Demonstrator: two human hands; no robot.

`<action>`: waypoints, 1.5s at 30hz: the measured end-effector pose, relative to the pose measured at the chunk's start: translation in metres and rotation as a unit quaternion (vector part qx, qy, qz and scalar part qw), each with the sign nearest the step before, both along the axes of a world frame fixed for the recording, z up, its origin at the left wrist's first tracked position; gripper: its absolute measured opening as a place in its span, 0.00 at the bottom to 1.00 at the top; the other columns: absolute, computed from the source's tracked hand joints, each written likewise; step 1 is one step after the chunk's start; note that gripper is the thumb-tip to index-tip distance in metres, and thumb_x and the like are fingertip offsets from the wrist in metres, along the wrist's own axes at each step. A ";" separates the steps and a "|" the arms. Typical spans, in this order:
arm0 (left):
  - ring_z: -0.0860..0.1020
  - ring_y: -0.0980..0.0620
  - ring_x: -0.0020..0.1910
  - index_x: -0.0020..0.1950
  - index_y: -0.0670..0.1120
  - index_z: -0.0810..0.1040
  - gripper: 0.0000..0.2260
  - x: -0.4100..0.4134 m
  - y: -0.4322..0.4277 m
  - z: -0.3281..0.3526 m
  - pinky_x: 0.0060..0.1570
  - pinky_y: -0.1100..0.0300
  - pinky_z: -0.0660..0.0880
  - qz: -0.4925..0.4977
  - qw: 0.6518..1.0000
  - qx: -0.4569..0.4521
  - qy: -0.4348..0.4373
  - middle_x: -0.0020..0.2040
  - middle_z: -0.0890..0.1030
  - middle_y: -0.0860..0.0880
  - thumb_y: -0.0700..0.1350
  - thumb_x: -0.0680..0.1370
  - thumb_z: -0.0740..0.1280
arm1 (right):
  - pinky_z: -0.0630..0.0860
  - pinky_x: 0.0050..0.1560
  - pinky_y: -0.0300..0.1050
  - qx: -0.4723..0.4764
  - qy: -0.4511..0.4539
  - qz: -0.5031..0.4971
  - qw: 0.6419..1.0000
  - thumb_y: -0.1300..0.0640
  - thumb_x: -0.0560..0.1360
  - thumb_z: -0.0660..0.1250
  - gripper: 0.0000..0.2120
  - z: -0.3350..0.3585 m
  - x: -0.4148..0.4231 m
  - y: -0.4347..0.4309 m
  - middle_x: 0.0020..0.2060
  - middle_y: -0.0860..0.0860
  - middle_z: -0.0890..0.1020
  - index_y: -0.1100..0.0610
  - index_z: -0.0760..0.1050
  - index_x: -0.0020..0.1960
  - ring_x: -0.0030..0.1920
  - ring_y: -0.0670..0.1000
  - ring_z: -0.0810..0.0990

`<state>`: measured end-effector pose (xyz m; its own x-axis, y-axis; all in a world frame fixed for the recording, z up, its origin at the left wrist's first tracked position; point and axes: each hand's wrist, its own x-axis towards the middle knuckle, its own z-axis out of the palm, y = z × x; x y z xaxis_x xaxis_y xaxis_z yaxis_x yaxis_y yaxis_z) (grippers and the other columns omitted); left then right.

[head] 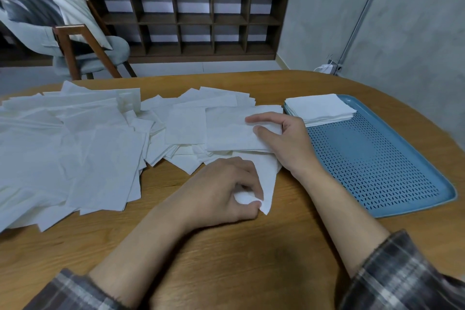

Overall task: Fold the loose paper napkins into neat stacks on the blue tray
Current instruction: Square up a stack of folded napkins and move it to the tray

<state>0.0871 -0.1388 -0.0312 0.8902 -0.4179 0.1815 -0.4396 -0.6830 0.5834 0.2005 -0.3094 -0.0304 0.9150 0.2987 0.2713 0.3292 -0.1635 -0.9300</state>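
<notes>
Free over most of the tray (377, 158), its near and right parts bare. Blocked at the tray's far left corner by a stack of folded napkins (322, 108). Just left of the tray, crowded by the right hand (284, 138) and, nearer, the left hand (226, 191) pinching a napkin (266, 178). Well left of the tray, covered wide by a heap of loose napkins (75, 146). Open on bare tabletop (226, 254) near-left of the tray, between the forearms.

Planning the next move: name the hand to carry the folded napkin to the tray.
Right. The right hand rests on the napkin beside the blue tray and its stack; the left hand pinches a corner farther away.
</notes>
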 end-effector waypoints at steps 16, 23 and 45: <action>0.77 0.56 0.42 0.48 0.57 0.81 0.05 -0.002 0.000 0.004 0.49 0.61 0.71 0.047 0.997 0.055 -0.015 0.39 0.78 0.58 0.56 0.76 0.73 | 0.76 0.71 0.56 0.007 0.014 0.008 1.000 0.67 0.78 0.70 0.15 0.001 -0.002 0.001 0.52 0.40 0.88 0.49 0.88 0.52 0.60 0.42 0.83; 0.80 0.57 0.46 0.42 0.53 0.81 0.03 -0.003 0.012 0.016 0.45 0.66 0.74 0.075 0.997 -0.014 0.016 0.41 0.83 0.57 0.45 0.73 0.73 | 0.75 0.66 0.43 0.008 0.009 0.039 0.999 0.71 0.78 0.67 0.16 0.002 -0.004 0.000 0.53 0.41 0.88 0.54 0.87 0.54 0.59 0.41 0.83; 0.84 0.64 0.49 0.50 0.53 0.87 0.05 0.009 0.038 0.026 0.51 0.68 0.77 0.339 0.891 -0.296 -0.059 0.42 0.87 0.59 0.47 0.75 0.80 | 0.83 0.50 0.48 0.035 0.125 0.118 0.985 0.52 0.75 0.75 0.07 0.009 -0.024 0.011 0.49 0.51 0.89 0.53 0.86 0.51 0.49 0.51 0.88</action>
